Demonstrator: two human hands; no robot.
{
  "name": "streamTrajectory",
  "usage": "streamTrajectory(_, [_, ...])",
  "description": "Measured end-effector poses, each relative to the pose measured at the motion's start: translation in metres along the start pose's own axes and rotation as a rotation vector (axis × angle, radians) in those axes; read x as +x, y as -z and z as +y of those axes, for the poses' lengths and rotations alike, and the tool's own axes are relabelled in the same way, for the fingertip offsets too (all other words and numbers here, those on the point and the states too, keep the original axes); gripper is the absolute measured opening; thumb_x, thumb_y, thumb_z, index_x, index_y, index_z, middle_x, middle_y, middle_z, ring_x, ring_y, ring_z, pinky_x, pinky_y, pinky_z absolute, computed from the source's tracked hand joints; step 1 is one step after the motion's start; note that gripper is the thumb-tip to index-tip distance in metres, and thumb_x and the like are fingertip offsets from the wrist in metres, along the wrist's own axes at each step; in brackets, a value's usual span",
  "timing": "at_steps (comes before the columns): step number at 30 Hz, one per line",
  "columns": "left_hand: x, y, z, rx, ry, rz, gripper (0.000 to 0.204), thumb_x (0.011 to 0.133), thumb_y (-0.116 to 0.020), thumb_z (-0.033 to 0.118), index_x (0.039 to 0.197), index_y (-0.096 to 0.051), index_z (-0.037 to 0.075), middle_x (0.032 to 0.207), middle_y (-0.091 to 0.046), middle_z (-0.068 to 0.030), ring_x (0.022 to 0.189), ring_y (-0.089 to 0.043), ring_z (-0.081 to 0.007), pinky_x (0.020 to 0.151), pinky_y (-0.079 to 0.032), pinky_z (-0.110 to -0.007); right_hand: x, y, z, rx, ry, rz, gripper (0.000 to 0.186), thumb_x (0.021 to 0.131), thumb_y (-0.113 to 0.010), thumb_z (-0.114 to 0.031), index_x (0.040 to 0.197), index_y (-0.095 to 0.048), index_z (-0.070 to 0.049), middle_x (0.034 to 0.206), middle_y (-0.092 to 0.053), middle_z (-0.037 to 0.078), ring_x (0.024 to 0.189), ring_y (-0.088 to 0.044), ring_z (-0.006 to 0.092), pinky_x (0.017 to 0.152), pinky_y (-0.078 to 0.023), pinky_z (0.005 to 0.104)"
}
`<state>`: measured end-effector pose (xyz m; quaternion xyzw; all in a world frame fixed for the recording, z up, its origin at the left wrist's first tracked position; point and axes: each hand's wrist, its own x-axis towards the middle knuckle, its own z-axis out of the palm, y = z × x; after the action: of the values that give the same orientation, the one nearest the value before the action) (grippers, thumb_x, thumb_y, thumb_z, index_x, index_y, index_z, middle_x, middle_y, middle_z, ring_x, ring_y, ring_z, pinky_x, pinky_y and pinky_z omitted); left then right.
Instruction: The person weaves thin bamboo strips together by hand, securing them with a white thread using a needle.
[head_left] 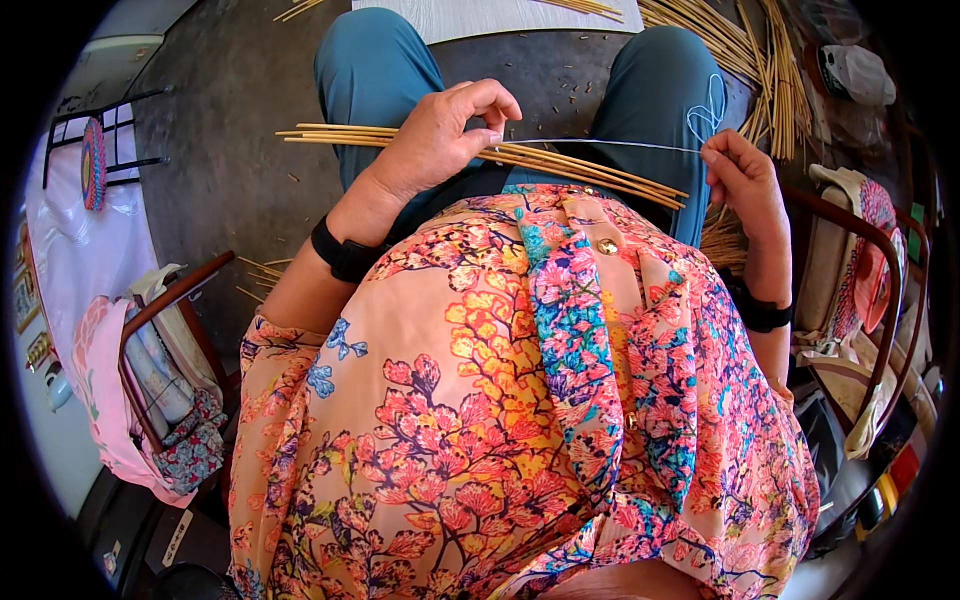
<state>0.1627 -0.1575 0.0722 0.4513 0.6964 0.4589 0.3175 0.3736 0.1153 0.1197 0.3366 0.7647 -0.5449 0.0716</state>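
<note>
Floral-print blouse in pink, orange & blue (440,430) is seen closest to cam, w/ teal cloth trousers (375,60) just beyond. Small bundle of thin, straight tan sticks (600,173) is held crosswise over the lap, nr blouse hem, gripped by L hand (440,130), its thumb & forefinger brought together over the sticks. Thin whitish-blue thread (610,142) is stretched taut b/w L hand and R hand (745,180), pinched there b/w thumb & fingers; loose loops of it are draped on R trouser leg. More tan sticks (705,40) are heaped upper R, beside white wood-grained board (480,20).
</note>
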Motion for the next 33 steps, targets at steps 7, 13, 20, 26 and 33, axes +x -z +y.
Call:
streamTrajectory(7, [0.001, 0.002, 0.000, -0.001, 0.011, -0.039, 0.016, 0.076, -0.058, 0.000, 0.092, -0.058, 0.004, 0.077, -0.056, -0.0029, 0.075, -0.056, -0.0118, 0.071, -0.045, -0.025, 0.001, -0.002, -0.004, 0.047, 0.019, 0.005, 0.011, 0.088, -0.055, -0.018, 0.086, -0.058, -0.007, 0.062, -0.051, -0.004, 0.048, -0.045, 0.0025, 0.044, -0.033, 0.0159])
streamTrajectory(13, [0.001, 0.005, 0.000, 0.206, -0.037, -0.097, 0.015, 0.077, -0.059, 0.005, 0.091, -0.062, 0.004, 0.079, -0.056, -0.0049, 0.079, -0.054, -0.0171, 0.073, -0.044, -0.028, 0.001, -0.004, -0.013, 0.075, 0.053, 0.014, 0.011, 0.088, -0.055, -0.018, 0.086, -0.058, -0.008, 0.063, -0.051, -0.004, 0.049, -0.046, 0.0017, 0.043, -0.032, 0.0149])
streamTrajectory(20, [-0.002, 0.007, -0.010, 0.420, -0.092, -0.202, 0.014, 0.081, -0.055, 0.014, 0.083, -0.062, 0.002, 0.081, -0.055, -0.0075, 0.086, -0.050, -0.0243, 0.079, -0.041, -0.033, 0.001, -0.006, -0.016, 0.080, 0.069, 0.022, 0.011, 0.088, -0.056, -0.019, 0.087, -0.059, -0.008, 0.063, -0.052, -0.004, 0.048, -0.046, 0.0011, 0.042, -0.031, 0.0144])
streamTrajectory(26, [-0.002, 0.007, -0.010, 0.353, -0.023, -0.273, 0.016, 0.082, -0.055, 0.016, 0.079, -0.060, 0.001, 0.079, -0.055, -0.0081, 0.084, -0.050, -0.0239, 0.077, -0.041, -0.032, 0.000, -0.006, -0.016, 0.079, 0.073, 0.029, 0.011, 0.088, -0.056, -0.019, 0.088, -0.059, -0.008, 0.063, -0.052, -0.004, 0.048, -0.046, 0.0013, 0.042, -0.031, 0.0145])
streamTrajectory(33, [-0.001, 0.008, -0.011, 0.214, 0.040, -0.277, 0.012, 0.082, -0.056, 0.013, 0.080, -0.059, 0.001, 0.079, -0.056, -0.0071, 0.076, -0.053, -0.0189, 0.069, -0.043, -0.029, 0.001, -0.010, -0.023, 0.118, 0.083, 0.048, 0.012, 0.088, -0.055, -0.019, 0.087, -0.059, -0.008, 0.063, -0.052, -0.004, 0.048, -0.046, 0.0013, 0.042, -0.030, 0.0145])
